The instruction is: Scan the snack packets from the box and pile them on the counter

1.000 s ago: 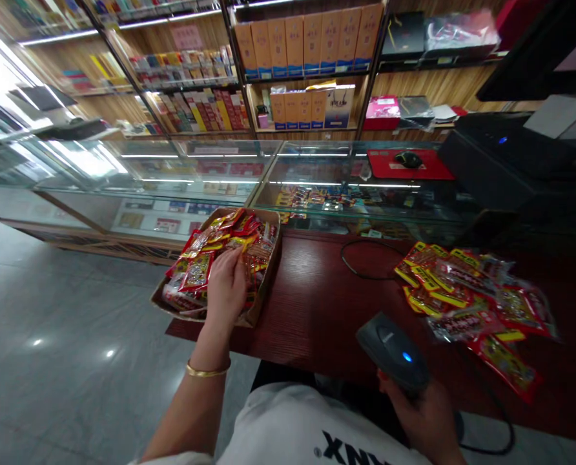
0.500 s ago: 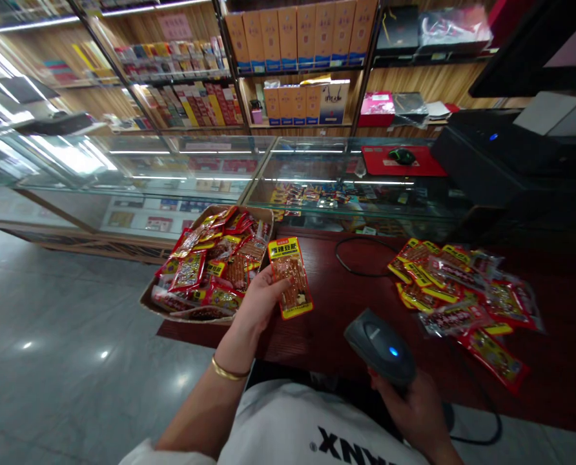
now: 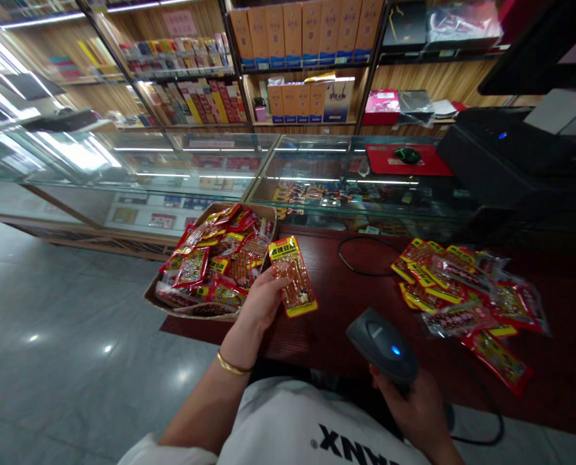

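Between thumb and fingers, my left hand (image 3: 259,302) pinches a yellow and red snack packet (image 3: 298,287) by its left edge, just right of an open cardboard box (image 3: 148,298). Many similar snack packets (image 3: 191,266) fill that box. My right hand (image 3: 418,407) is wrapped round the grip of a dark grey barcode scanner (image 3: 383,345), whose blue light is lit. The scanner's head points up and left, apart from the packet. Part of its grip is hidden by my fingers. A loose pile of snack packets (image 3: 431,274) lies on the brown table (image 3: 327,336) to the right.
A black cable (image 3: 349,261) loops on the table behind the scanner. Beyond stands a glass display counter (image 3: 298,158) with a computer mouse (image 3: 407,154) on a red mat (image 3: 428,166). Dark equipment (image 3: 505,161) occupies the right side. Boxed goods line the shelves behind.
The whole view has shifted slightly. The packet in my left hand is tilted a little differently, and its shine has changed. My right hand keeps holding the scanner in nearly the same place.
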